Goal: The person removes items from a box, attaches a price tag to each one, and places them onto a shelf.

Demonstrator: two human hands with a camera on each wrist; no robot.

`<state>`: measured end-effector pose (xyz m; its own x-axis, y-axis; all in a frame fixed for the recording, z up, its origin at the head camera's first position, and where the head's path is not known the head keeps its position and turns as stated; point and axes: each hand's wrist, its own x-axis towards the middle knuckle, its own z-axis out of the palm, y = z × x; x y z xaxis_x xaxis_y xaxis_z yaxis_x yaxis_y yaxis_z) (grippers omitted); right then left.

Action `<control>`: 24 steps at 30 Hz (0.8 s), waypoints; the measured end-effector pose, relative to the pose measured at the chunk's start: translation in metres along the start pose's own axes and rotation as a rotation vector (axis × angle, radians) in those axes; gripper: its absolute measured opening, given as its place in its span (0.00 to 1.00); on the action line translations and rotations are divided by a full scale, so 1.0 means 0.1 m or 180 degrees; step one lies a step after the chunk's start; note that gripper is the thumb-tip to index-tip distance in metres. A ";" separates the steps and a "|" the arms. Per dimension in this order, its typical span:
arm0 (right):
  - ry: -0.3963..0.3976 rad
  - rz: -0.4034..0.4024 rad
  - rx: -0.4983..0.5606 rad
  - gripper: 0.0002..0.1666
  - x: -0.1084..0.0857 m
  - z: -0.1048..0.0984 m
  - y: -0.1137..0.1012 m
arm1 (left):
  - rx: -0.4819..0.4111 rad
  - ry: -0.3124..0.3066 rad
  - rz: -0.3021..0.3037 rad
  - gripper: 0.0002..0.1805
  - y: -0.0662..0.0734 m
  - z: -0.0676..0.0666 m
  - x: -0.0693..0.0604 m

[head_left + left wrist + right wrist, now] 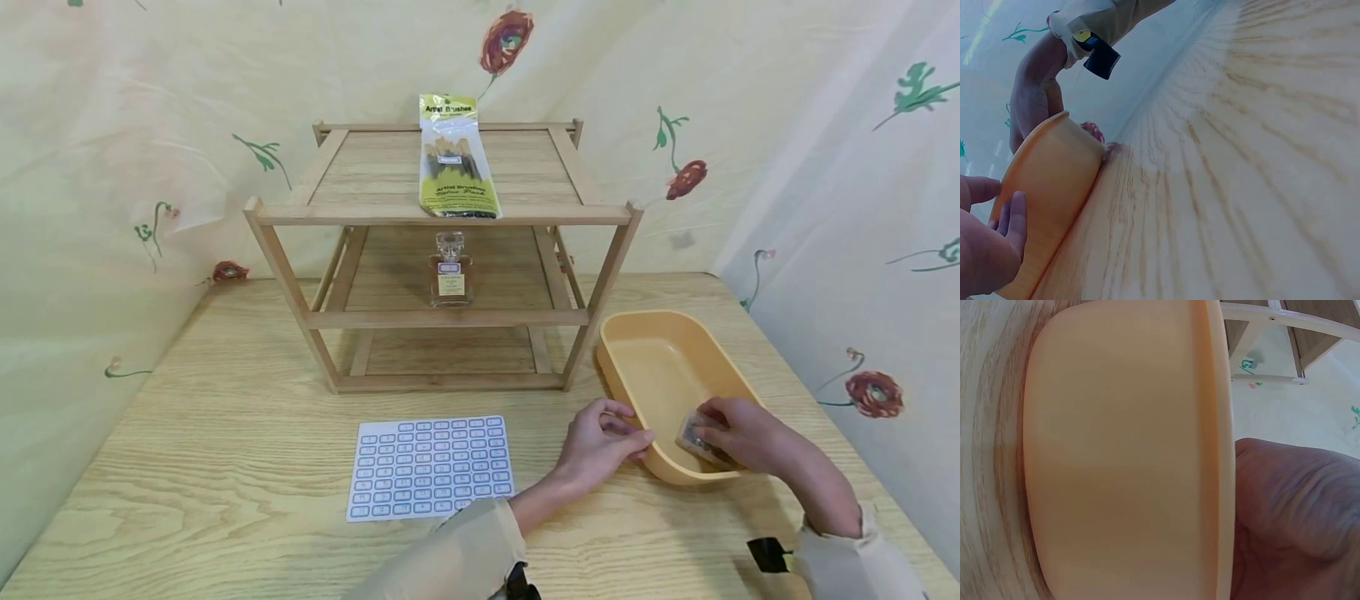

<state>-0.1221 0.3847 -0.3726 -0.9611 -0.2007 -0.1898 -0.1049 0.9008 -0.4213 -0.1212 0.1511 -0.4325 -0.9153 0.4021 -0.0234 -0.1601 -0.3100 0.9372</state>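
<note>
A yellow plastic basin stands on the table at the right. My left hand pinches its near-left rim; in the left wrist view, that hand's fingers lie along the outer wall. My right hand reaches over the near-right rim and grips a small clear packet with dark contents, low inside the basin. Most of the packet is hidden behind the fingers. From the right wrist, the basin wall covers my right fingers, leaving only the heel of the hand in sight.
A wooden three-tier rack stands at the back. An artist brushes pack lies on its top tier, and a perfume bottle stands on the middle one. A sheet of numbered labels lies left of my left hand.
</note>
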 end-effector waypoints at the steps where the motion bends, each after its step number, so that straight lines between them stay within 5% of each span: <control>1: 0.0004 -0.0003 0.0006 0.15 0.00 0.00 0.00 | 0.0011 0.0008 -0.0004 0.14 0.00 0.00 0.00; 24: -0.0016 0.0102 0.0234 0.10 -0.01 -0.02 -0.07 | 0.0159 -0.0061 0.0027 0.15 0.00 0.00 -0.01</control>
<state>-0.1208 0.3795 -0.3677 -0.9623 -0.1743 -0.2087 -0.0549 0.8761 -0.4789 -0.1203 0.1503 -0.4329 -0.9091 0.4164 -0.0092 -0.1334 -0.2703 0.9535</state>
